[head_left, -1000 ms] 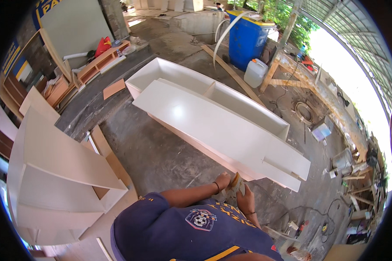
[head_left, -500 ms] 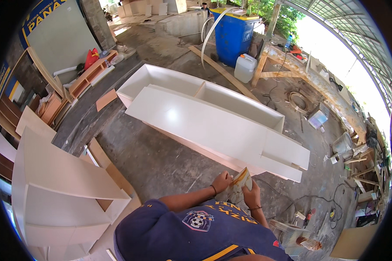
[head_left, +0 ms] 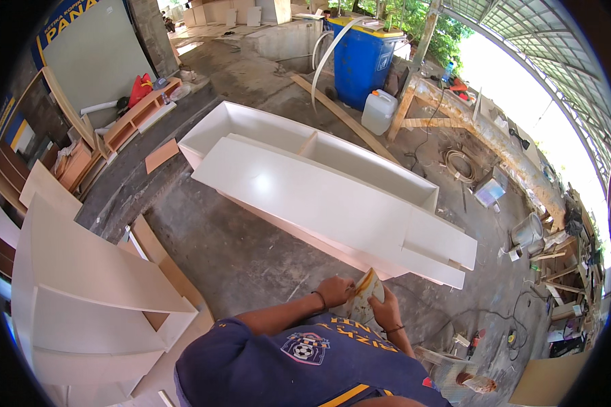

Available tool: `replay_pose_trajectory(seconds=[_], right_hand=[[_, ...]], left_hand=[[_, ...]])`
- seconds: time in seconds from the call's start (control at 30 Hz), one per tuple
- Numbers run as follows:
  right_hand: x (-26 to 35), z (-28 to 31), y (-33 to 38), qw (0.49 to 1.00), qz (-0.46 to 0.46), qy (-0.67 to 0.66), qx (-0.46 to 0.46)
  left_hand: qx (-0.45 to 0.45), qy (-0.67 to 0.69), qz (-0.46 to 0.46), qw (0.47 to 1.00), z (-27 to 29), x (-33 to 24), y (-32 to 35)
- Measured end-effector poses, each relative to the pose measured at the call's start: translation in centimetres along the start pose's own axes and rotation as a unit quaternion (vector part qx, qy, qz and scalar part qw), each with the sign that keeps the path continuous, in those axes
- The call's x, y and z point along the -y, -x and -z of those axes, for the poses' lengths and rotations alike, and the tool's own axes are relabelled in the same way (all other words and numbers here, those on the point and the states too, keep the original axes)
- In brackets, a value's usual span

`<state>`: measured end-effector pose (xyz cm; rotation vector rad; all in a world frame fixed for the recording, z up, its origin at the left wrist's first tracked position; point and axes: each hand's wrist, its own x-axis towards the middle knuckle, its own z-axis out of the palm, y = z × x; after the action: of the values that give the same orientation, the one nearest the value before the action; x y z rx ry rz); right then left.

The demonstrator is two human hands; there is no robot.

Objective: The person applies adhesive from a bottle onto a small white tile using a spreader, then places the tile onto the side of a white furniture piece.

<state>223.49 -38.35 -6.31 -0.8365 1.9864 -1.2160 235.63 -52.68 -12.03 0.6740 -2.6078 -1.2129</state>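
Note:
In my right hand [head_left: 387, 311] is a flat, pale piece [head_left: 367, 288] with yellow-brown stains along its edge, gripped at its right side. It is held up in front of my chest, and its lower part runs down behind my shirt. My left hand [head_left: 336, 292] is closed right beside the left edge of this piece; whether it pinches anything is hidden. Beyond both hands lies a long white cabinet carcass [head_left: 268, 125] on its back, with a divider inside. White panels [head_left: 299, 197] rest across its near side, a little ahead of the stained piece.
A pale open cabinet [head_left: 102, 271] stands at the left. Farther off are a blue bin [head_left: 363, 64], a white jerrycan [head_left: 379, 112] and a stained wooden bench [head_left: 482, 119]. Cables [head_left: 502, 312] and a metal bucket [head_left: 527, 232] are on the concrete floor at right.
My left hand has shifted slightly left and down, its fingers now turned closer to the stained piece. My right hand keeps its hold. The whole view has moved a little.

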Motion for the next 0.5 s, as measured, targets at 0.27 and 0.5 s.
replay_pose_trajectory(seconds=[0.27, 0.5], right_hand=[[0.6, -0.6, -0.2, 0.999, 0.007, 0.015, 0.04], [-1.9, -1.0, 0.1, 0.995, -0.026, -0.091, 0.043]], left_hand=[[0.066, -0.08, 0.058, 0.993, 2.0, -0.9, 1.1], [0.077, 0.048, -0.015, 0.996, 1.7, 0.5, 3.8]])
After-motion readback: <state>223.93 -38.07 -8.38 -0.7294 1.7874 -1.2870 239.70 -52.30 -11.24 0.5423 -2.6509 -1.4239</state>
